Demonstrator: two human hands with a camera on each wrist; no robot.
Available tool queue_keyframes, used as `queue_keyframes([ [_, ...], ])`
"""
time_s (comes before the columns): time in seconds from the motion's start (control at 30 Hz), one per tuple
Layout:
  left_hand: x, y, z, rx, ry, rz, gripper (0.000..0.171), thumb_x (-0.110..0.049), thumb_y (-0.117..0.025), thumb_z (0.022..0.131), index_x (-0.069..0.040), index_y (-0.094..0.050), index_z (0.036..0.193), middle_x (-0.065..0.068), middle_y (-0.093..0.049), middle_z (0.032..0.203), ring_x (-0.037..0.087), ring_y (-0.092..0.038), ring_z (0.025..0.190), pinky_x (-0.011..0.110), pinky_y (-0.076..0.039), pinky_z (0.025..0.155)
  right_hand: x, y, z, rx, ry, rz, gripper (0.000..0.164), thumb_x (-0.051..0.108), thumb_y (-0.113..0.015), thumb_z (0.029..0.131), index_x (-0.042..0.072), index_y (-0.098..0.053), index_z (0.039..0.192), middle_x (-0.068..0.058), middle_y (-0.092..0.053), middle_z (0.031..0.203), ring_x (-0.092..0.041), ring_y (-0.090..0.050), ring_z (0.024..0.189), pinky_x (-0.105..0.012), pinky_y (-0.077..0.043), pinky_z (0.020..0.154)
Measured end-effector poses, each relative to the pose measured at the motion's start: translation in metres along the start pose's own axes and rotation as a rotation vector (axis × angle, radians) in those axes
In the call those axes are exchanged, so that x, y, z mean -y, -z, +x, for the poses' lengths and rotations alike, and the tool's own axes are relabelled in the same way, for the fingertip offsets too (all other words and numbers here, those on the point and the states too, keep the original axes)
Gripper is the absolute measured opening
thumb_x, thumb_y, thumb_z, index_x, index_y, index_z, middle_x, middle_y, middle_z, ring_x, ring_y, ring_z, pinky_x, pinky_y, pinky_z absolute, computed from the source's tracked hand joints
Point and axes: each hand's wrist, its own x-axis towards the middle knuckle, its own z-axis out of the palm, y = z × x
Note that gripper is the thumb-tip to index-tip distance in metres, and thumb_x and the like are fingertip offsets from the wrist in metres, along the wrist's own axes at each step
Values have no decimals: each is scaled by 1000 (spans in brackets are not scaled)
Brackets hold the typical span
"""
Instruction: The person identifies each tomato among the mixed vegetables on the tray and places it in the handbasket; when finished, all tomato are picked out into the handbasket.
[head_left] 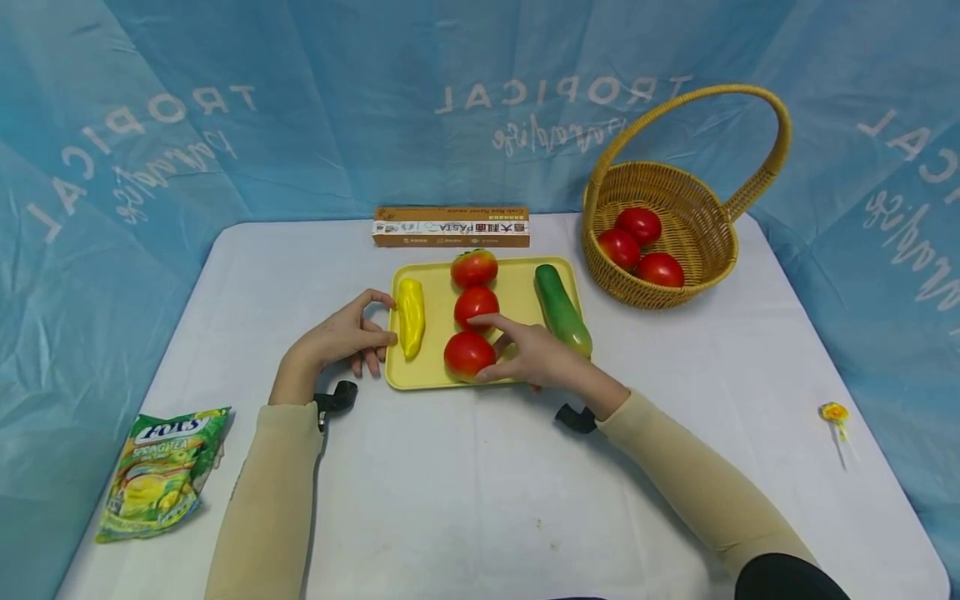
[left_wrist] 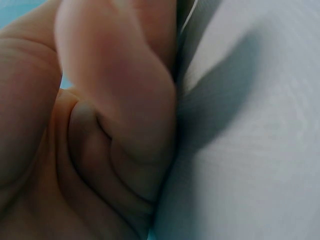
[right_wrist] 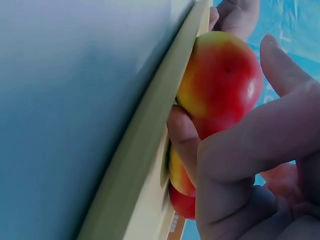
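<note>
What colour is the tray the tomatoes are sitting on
Pale yellow; the tray shows best in the head view.

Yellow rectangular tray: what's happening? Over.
Left hand at left rim of yellow tray. Right hand at nearest round red tomato, grip unclear. Second red tomato close behind, possibly crowding.

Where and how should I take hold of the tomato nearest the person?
I'd take the nearest tomato across its widest part, left and right sides, coming down from above right, where the right grip is. It's round and sits on the tray; the middle tomato crowds its far side, while bare tray lies to its left.
</note>
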Motion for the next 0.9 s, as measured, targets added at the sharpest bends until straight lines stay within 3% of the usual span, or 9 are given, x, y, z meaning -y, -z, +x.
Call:
queue_keyframes([
  [0.17, 1, -1, -2, -1, -14, -4, 68, -37, -74, 89, -28, -29, 140, 15, -70, 78, 28, -67, 55, 33, -55, 48, 1, -5, 0, -4, -6, -23, 70, 43, -82, 80, 49, -44, 139, -1, -62, 113, -23, -50, 48, -28, -49, 44],
  [0.4, -1, -2, -4, -3, -46, 4, 65, -33, -73, 91, -26, -30, 139, 14, -70, 75, 27, -66, 53, 33, -55, 47, 2, -5, -1, -19, 9, -64, 62, 43, -81, 82, 52, -48, 134, 1, -64, 111, -26, -57, 53, -30, -52, 46],
  [0.57, -1, -2, -3, -2, -42, 4, 65, -33, -72, 91, -27, -30, 139, 14, -70, 76, 27, -67, 53, 33, -55, 47, 1, -1, -2, -16, 18, -29, 59, 43, -80, 83, 54, -48, 132, 1, -64, 114, -28, -58, 54, -30, -51, 45],
  [0.73, 0, -1, -2, 1, -39, 4, 64, -34, -72, 91, -28, -29, 139, 14, -70, 76, 27, -67, 54, 33, -55, 47, -1, 7, -3, -11, 47, 42, 57, 45, -78, 84, 57, -48, 131, 0, -63, 117, -32, -63, 66, -29, -50, 43],
  [0.9, 0, -1, -2, 4, -45, 0, 64, -33, -72, 92, -28, -29, 139, 14, -70, 76, 27, -67, 54, 33, -55, 47, -4, 18, -6, 11, 73, 153, 57, 50, -77, 83, 55, -49, 132, -3, -62, 121, -28, -48, 48, -26, -43, 40],
])
